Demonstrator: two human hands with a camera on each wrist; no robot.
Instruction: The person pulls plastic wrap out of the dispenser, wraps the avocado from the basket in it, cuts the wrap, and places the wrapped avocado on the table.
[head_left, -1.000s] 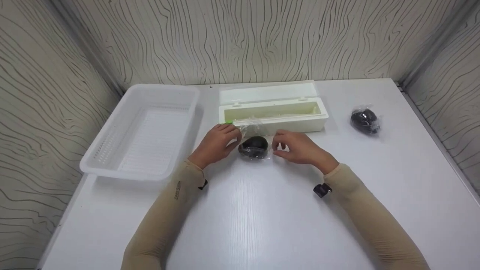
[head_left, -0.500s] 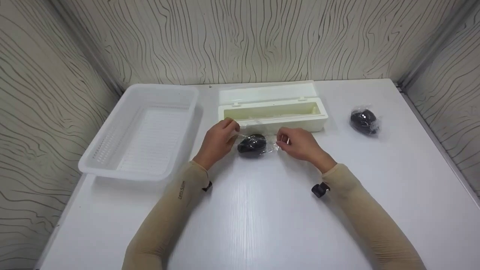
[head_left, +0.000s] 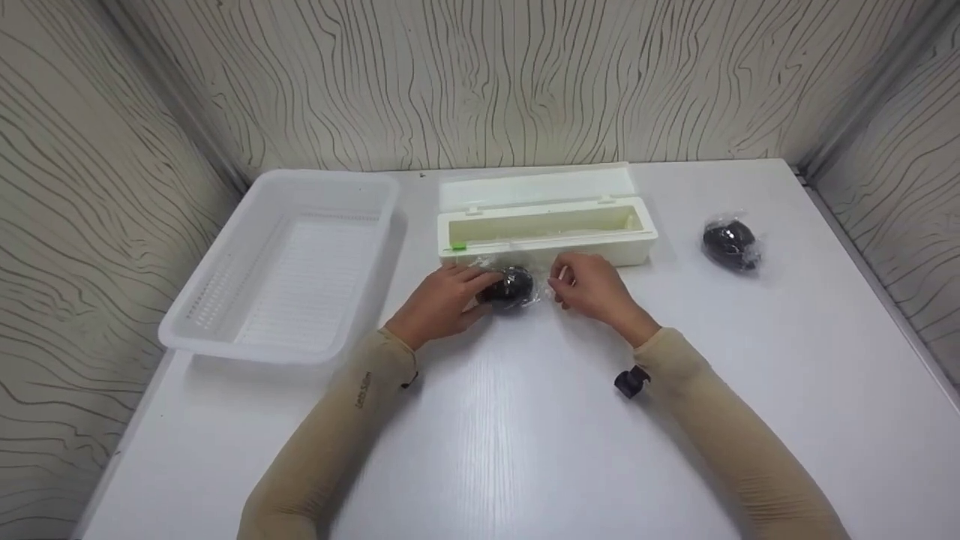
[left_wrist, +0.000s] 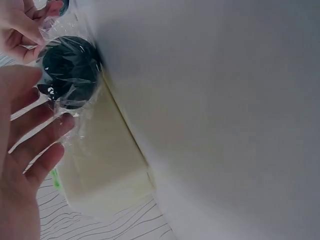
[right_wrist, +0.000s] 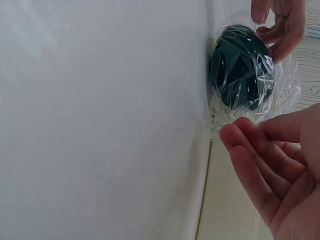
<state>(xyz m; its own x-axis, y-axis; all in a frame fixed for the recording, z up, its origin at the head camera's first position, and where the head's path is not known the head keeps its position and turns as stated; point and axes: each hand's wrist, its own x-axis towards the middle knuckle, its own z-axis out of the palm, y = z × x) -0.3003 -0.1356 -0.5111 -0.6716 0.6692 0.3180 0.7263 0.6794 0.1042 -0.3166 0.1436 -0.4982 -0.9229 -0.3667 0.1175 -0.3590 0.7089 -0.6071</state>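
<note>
A dark, glossy, egg-shaped item (head_left: 517, 285) wrapped in clear cling film lies in front of a long white box. My left hand (head_left: 442, 304) holds its left end, fingers over the top and thumb at the near side, so that end is partly covered. On the other side, my right hand (head_left: 592, 285) pinches the film's loose edge between thumb and fingertips. In the right wrist view the crinkled cling film (right_wrist: 287, 90) spreads past the dark item and reaches those fingertips. The white box (head_left: 592, 256) has its lid up and a green slider (head_left: 458, 246) on its front rim.
A white plastic basket (head_left: 255, 347) stands at the left of the white table (head_left: 487, 450). Another film-wrapped dark item (head_left: 729, 244) lies at the right. Wood-patterned walls (head_left: 480, 82) enclose the back and sides.
My left hand has moved from the film beside the item onto its left end. My right hand came to the film's edge and shifted slightly left. The item turned a little.
</note>
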